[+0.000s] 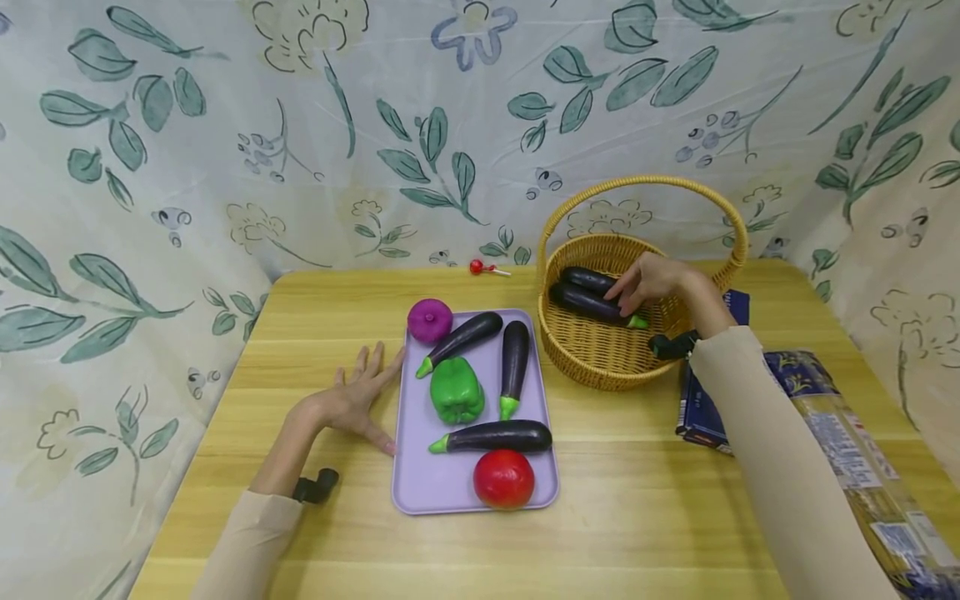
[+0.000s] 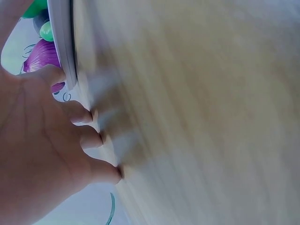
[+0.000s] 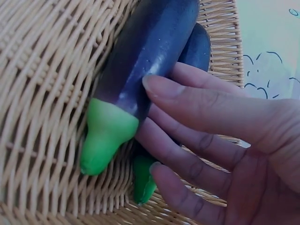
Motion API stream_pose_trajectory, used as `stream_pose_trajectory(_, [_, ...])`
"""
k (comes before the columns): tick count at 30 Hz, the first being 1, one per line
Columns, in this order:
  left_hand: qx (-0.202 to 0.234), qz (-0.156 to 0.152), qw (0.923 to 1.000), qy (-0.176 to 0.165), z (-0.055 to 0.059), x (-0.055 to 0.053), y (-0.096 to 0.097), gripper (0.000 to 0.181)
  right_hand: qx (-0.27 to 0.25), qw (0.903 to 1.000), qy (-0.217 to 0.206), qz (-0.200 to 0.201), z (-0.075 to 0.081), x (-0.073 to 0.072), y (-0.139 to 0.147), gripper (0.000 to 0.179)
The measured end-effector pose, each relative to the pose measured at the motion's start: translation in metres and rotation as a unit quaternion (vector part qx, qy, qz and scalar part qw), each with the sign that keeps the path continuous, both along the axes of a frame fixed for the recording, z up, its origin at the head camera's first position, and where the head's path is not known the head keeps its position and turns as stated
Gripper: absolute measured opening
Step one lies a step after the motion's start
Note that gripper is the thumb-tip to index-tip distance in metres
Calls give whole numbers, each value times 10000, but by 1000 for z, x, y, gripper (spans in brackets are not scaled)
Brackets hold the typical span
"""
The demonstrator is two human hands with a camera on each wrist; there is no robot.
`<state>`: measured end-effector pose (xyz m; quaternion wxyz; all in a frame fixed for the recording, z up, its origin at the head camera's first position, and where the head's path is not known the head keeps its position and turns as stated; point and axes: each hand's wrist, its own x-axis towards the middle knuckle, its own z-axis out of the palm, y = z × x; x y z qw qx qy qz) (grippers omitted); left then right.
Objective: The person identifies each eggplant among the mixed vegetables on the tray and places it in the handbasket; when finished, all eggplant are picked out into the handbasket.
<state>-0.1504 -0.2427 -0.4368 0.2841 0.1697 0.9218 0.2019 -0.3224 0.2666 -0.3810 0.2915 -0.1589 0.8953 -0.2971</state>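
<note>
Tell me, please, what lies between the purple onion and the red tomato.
Going from the purple onion to the red tomato, the head view shows a slanting eggplant, the green pepper, then a crosswise eggplant.

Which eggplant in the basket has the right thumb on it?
The front eggplant, whose green end shows in the head view: the right hand has its thumb against it. The rear eggplant lies behind, its green end hidden there.
</note>
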Motion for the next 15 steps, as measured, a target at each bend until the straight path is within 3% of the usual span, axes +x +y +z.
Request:
stream_pose_trajectory(5, [16,-12,10000,4,0,0,0,152,137,9999,26,63,7,3,-3,35])
stream_pose_trajectory(9, [44,-8,10000,-6,0,0,-1,152,387,9979,302,422,21,8,-5,40])
stream_pose_trajectory(15, [34,4,10000,-14,1,0,0,152,576,9934,703,700,49,31,-12,50])
